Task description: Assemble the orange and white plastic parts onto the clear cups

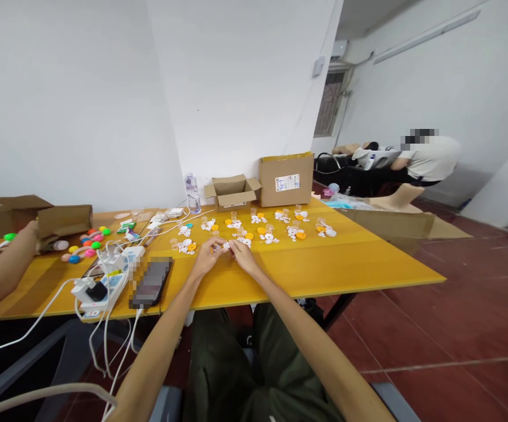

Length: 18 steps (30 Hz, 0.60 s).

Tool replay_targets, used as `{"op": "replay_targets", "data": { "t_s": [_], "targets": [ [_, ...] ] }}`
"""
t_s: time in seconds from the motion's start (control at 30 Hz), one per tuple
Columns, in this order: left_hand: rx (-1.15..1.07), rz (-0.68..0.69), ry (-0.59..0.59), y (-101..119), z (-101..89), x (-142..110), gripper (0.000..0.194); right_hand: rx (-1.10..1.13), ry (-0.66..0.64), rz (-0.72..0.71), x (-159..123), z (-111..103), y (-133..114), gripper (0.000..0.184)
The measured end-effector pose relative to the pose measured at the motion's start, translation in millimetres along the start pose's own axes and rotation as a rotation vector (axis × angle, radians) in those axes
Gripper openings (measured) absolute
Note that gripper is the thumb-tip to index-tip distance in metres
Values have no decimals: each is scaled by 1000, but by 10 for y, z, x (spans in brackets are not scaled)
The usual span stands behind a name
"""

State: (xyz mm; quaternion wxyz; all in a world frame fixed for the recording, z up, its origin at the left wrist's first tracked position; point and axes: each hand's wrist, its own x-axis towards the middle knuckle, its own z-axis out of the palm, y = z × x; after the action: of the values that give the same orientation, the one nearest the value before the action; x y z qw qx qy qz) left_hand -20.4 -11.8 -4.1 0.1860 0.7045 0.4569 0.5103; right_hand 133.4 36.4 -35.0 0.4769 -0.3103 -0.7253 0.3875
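Note:
My left hand [207, 256] and my right hand [242, 255] meet over the near middle of the yellow table. Between their fingertips is a small white plastic part [226, 246], pinched from both sides; its exact shape is too small to make out. Beyond the hands lie several small piles of white discs, orange wheels and clear plastic cups. One pile with an orange wheel [192, 247] is just left of my left hand, and another white and orange pile [247, 237] sits behind my right hand.
An open carton [231, 201] and a taped box [286, 183] stand at the back. To the left are a phone [152, 282], a power strip [113, 287] with tangled cables, and colourful balls [90, 243]. A co-worker's arm [7, 272] reaches in there; another person sits far right.

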Motion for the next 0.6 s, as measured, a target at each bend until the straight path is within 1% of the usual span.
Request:
{"op": "replay_targets", "data": {
  "t_s": [0.23,0.43,0.5,0.6],
  "targets": [
    [-60,-30,-20,14,-13,-2,15,17,-7,6,-10,9,-28,45],
    [-100,-56,-24,36,-24,11,26,56,-25,27,-15,15,-59,46],
    [-117,-77,-20,43,-28,19,29,79,-19,20,-19,17,-81,46],
    [-140,-90,4,48,-39,26,28,119,-15,13,-24,16,-119,47]
  ]
}}
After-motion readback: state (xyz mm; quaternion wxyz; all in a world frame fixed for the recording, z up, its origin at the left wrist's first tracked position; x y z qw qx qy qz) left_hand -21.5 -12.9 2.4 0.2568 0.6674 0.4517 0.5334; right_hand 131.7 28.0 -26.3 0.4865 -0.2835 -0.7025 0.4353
